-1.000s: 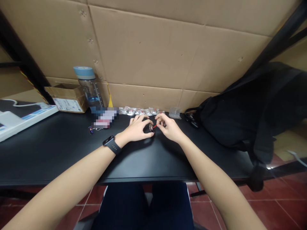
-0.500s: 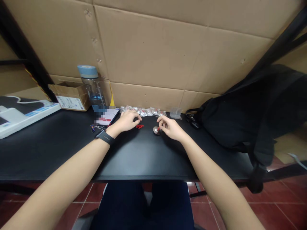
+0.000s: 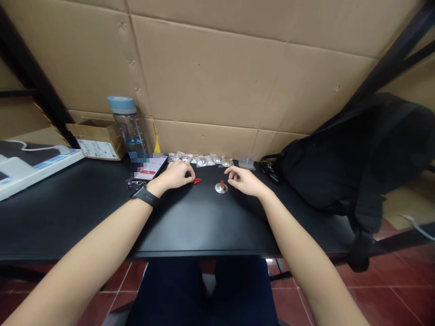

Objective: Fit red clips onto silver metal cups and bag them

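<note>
A round silver metal disc [image 3: 221, 188] with a small red loop at its centre lies flat on the black table [image 3: 190, 222]. Just right of it is my right hand [image 3: 244, 180], its thumb and fingers apart and nothing between them. My left hand [image 3: 179, 174], with a black watch on the wrist, has its thumb and index fingertips together at a small heap of red cord [image 3: 196, 181]. Whether the fingertips grip the cord is too small to tell. Behind both hands, several clear packets [image 3: 201, 160] with silver and red contents line the cardboard wall.
At the left stand a power strip [image 3: 44, 171], a small cardboard box [image 3: 98, 139] and a blue-lidded bottle [image 3: 127, 127]. A phone [image 3: 149, 168] lies beside my left hand. A black backpack [image 3: 340, 158] fills the right side, near a clear bag [image 3: 246, 161].
My right hand has let go of the disc's red loop, and the disc now lies flat. My left hand's thumb and index finger have closed in at the red cord.
</note>
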{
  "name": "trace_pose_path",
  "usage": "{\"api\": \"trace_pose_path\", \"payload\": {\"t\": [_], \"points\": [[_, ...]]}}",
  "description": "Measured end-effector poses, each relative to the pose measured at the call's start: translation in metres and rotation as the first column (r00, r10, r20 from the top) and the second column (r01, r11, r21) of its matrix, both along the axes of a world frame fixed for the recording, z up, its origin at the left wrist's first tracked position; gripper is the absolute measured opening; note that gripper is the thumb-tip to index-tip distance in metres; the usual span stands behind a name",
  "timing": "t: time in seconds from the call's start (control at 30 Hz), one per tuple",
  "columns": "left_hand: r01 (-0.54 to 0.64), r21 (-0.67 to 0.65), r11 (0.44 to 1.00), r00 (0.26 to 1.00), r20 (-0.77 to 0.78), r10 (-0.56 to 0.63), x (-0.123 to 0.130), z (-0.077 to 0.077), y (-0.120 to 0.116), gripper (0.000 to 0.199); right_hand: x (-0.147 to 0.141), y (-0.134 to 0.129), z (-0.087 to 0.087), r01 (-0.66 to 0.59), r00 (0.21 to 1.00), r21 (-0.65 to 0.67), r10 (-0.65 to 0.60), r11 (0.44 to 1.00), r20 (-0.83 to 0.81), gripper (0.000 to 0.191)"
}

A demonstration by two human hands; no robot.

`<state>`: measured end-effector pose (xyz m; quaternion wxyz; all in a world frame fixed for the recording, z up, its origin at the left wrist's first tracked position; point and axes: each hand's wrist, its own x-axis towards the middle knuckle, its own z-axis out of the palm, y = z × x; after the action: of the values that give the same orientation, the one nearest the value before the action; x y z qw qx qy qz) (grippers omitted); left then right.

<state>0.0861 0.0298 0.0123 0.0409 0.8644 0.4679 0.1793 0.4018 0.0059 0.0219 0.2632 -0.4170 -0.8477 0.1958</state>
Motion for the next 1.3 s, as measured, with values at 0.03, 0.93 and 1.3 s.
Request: {"api": "trace_pose_path", "payload": {"t": [0.03,0.93,1.3], "points": [[-0.005,0.002,1.0,1.0,-0.006,0.005,0.0,0.0,0.0,0.018,0.007,0.003,0.0,0.033,0.999,0.006,-0.033,0.999,0.024,0.029],[-0.061,-0.019,0.998,0.996,0.057,0.062,0.013,-0.009,-0.004,0.015,0.029,0.013,-0.005,0.148,0.968,-0.003,-0.144,0.989,0.207,0.036],[-0.077,0.046,0.996,0.989,0.13,0.07,0.017,-0.007,-0.009,0.014,0.025,0.01,-0.001,0.235,0.953,0.132,-0.255,0.963,0.164,0.036]]}}
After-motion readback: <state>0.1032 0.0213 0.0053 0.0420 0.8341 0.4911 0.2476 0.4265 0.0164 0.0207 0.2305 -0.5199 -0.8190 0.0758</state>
